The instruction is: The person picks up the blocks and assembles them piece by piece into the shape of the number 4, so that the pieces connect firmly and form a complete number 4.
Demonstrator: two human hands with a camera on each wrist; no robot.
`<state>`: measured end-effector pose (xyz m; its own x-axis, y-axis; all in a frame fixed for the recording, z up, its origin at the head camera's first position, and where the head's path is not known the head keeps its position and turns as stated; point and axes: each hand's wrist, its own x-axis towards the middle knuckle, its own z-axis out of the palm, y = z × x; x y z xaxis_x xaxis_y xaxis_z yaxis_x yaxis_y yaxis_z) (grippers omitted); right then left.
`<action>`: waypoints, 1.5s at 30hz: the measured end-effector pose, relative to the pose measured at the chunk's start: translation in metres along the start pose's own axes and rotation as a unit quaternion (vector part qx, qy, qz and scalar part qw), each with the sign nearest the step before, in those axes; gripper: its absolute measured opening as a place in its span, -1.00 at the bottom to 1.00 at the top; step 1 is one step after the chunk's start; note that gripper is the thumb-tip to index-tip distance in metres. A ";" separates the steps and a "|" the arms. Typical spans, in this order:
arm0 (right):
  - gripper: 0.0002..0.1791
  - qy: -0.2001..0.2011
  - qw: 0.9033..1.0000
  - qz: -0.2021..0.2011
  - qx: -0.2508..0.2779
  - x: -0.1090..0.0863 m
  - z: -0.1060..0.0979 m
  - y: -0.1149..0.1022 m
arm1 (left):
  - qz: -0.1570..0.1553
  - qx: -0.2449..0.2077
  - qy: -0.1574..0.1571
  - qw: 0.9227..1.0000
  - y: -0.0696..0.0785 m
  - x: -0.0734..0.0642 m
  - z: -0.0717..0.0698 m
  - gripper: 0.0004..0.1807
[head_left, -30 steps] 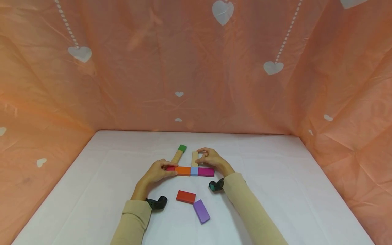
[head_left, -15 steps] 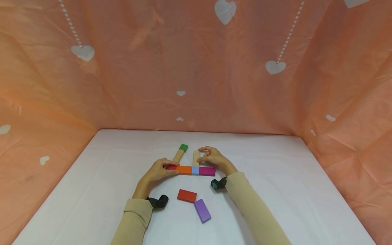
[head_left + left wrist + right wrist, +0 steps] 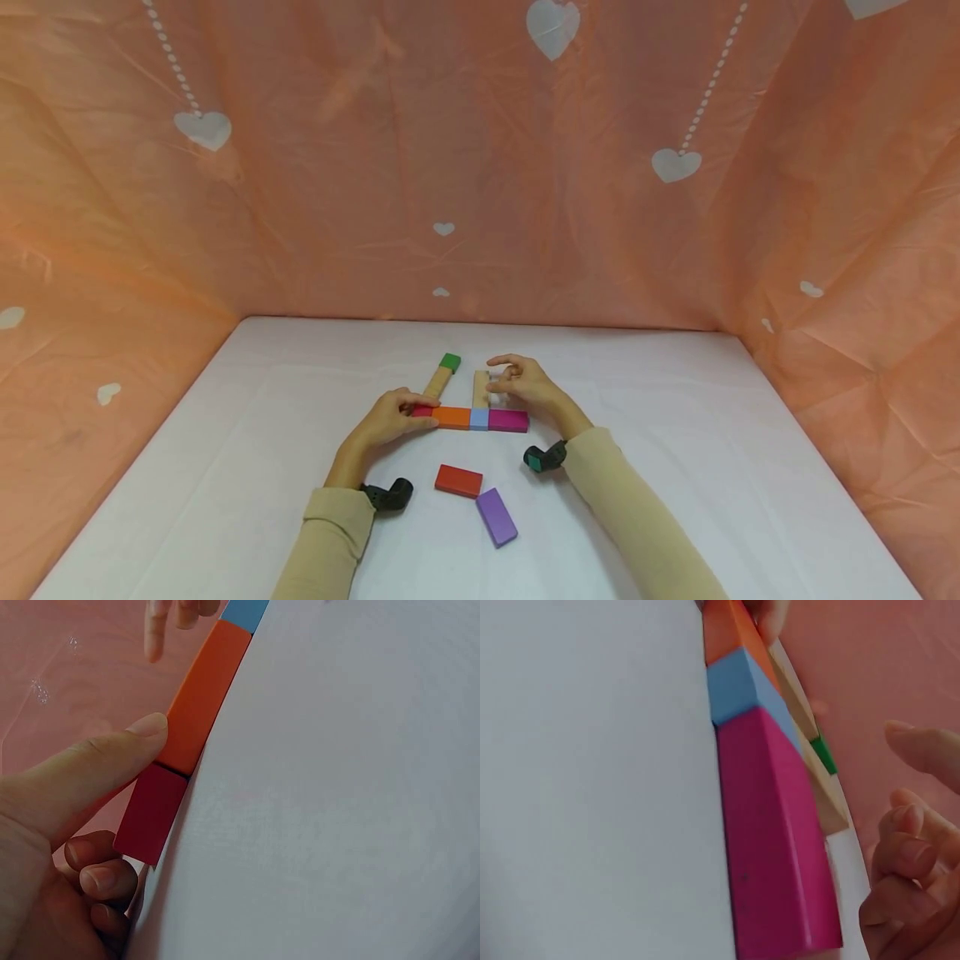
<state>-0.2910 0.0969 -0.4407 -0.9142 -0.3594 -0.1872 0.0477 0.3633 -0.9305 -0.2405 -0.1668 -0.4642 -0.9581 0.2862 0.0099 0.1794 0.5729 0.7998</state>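
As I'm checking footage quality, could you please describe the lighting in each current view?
Head: brightest, with a soft shadow beside the right sleeve; left wrist: dimmer, a soft shadow along the crimson block; right wrist: also dim, a faint highlight on the magenta block's edge.

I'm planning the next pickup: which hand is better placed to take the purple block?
Probably the right hand: its fingers appear to touch no block in its wrist view, so it looks free for the purple block. The left hand holds the crimson block.
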 end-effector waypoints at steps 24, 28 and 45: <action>-0.46 -0.059 0.993 -0.104 -0.022 -0.028 0.006 0.002 | -0.005 0.009 -0.001 1.000 0.001 -0.001 0.000 -0.64; -0.45 -0.067 0.992 -0.103 -0.014 -0.033 0.007 0.001 | -0.001 0.010 -0.001 1.000 0.001 -0.001 0.000 -0.64; -0.55 -0.189 0.970 -0.153 -0.022 -0.049 0.015 -0.008 | -0.002 0.016 -0.001 1.000 0.002 -0.001 0.000 -0.64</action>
<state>-0.2406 0.0990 -0.4283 -0.6696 -0.7426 -0.0137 -0.2285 0.2235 -0.9476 -0.2395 -0.1663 -0.4628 -0.9584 0.2853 0.0052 0.1823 0.5980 0.7805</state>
